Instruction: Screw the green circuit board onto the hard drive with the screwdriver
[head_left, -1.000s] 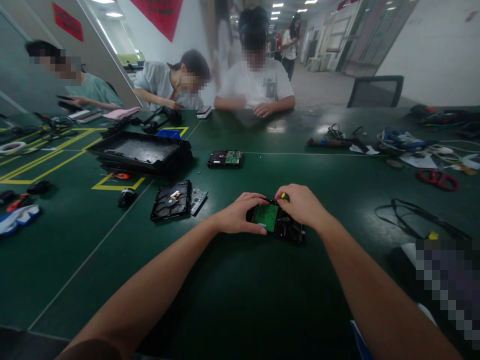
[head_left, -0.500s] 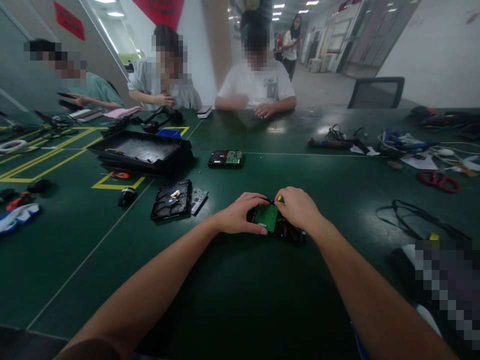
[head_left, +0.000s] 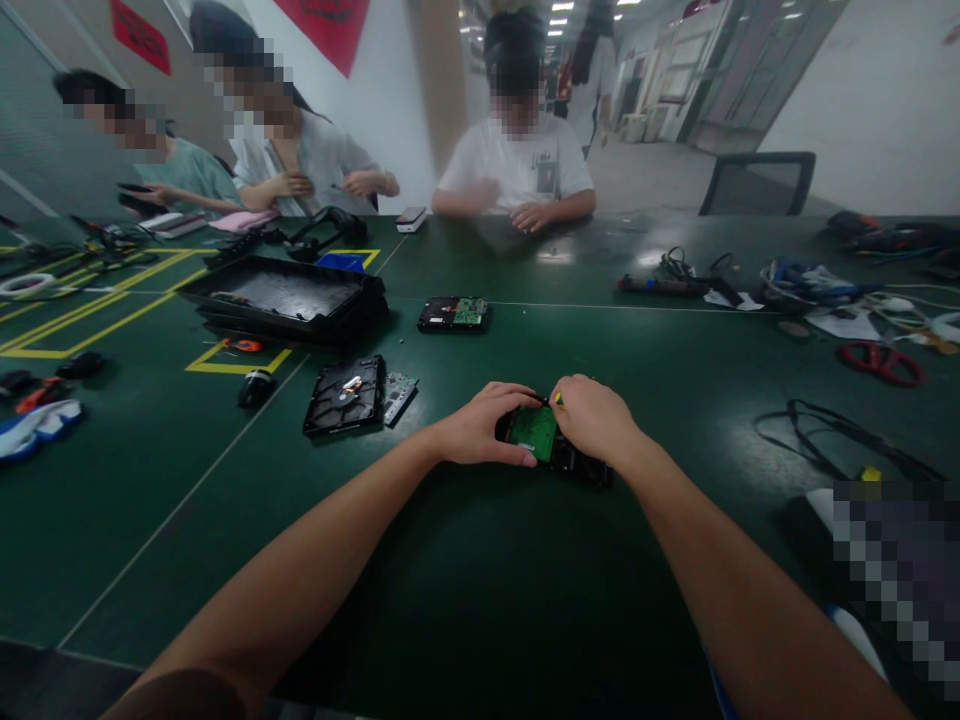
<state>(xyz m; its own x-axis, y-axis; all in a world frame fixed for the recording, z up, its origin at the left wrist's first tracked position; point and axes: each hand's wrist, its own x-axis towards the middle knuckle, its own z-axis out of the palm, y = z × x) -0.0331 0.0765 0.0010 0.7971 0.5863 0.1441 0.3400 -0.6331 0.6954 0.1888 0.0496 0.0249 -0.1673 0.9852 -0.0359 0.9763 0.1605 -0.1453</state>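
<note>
A hard drive with a green circuit board facing up lies on the dark green table in front of me. My left hand grips its left end, thumb along the near edge and fingers along the far edge. Closed over the far side of the board, my right hand holds a small tool with a yellow and black handle, which looks like a screwdriver. Its tip is hidden by my fingers. To the left lie another hard drive and a loose circuit board.
A third hard drive lies farther back. Stacked black trays stand at the left, near a black round object. Red-handled scissors and a black cable lie at the right. Several people sit across the table.
My hands stay at the hard drive, with the right hand's grip on the handle slightly shifted. Across the table, a seated person has leaned left, and the standing person in back has moved closer.
</note>
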